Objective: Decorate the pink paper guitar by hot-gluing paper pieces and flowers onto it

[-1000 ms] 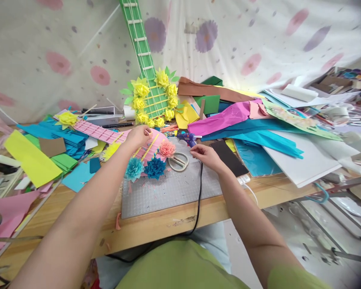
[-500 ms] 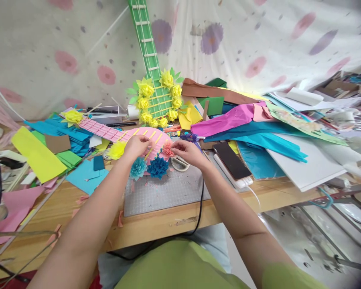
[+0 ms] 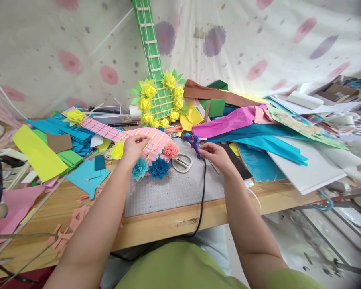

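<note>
A pink paper guitar [image 3: 108, 132] lies on the grey cutting mat [image 3: 174, 188], trimmed with yellow strips and with teal [image 3: 139, 168], blue [image 3: 159, 167] and coral [image 3: 171, 149] paper flowers. My left hand [image 3: 134, 146] rests on the guitar's pink body, fingers curled with a thin strip near the fingertips. My right hand [image 3: 213, 154] has its fingers closed at the handle of the blue glue gun [image 3: 193, 141], whose black cord [image 3: 202, 200] runs off the table's front edge.
Scissors [image 3: 181, 162] lie beside the coral flower. A green paper guitar [image 3: 156, 80] with yellow flowers leans on the flowered cloth behind. Coloured paper sheets [image 3: 252, 128] pile up left and right. A dark phone [image 3: 236, 162] lies under my right wrist. Pink scraps litter the wooden table [image 3: 156, 224].
My right hand left the coral flower and moved right to the glue gun. My left hand stayed on the pink guitar body.
</note>
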A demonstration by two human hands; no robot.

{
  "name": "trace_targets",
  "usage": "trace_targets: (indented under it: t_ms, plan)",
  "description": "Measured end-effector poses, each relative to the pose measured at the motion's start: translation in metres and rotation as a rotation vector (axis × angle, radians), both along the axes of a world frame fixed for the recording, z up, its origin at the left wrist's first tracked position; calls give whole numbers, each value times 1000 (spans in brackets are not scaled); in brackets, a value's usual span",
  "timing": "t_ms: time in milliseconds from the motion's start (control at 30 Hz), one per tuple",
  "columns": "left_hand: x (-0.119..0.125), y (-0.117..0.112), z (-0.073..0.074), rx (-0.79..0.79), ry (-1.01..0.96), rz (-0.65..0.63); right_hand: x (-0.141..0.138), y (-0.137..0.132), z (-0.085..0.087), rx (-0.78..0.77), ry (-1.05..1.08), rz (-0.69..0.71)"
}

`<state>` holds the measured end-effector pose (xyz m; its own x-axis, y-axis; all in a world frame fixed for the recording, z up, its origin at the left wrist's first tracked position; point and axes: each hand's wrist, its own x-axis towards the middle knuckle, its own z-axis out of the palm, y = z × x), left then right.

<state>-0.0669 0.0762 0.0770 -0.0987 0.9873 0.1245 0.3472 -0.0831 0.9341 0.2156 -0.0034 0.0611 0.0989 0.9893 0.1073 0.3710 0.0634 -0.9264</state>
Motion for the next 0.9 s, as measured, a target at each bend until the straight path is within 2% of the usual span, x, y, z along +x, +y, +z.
trace_targets:
  t_ms: [133, 300, 433, 600, 700, 900]
  plan:
    - [8, -17, 7, -80, -200, 19, 21, -5, -9, -29, -76, -113]
    - [17, -35, 18, -150, -390, -14, 23, 9, -25, 46, -327, -282]
    - [20, -38, 11, -160, -331, -9, 16, 33, -42, 88, -436, -266]
    - [21, -37, -5, -57, -130, -2, 8, 53, -57, 9, -421, -284]
    - [22, -39, -9, -35, -65, 13, 2, 56, -60, 29, -438, -295]
    - [25, -45, -3, -201, -132, 5, -8, 53, -56, -14, -373, -337]
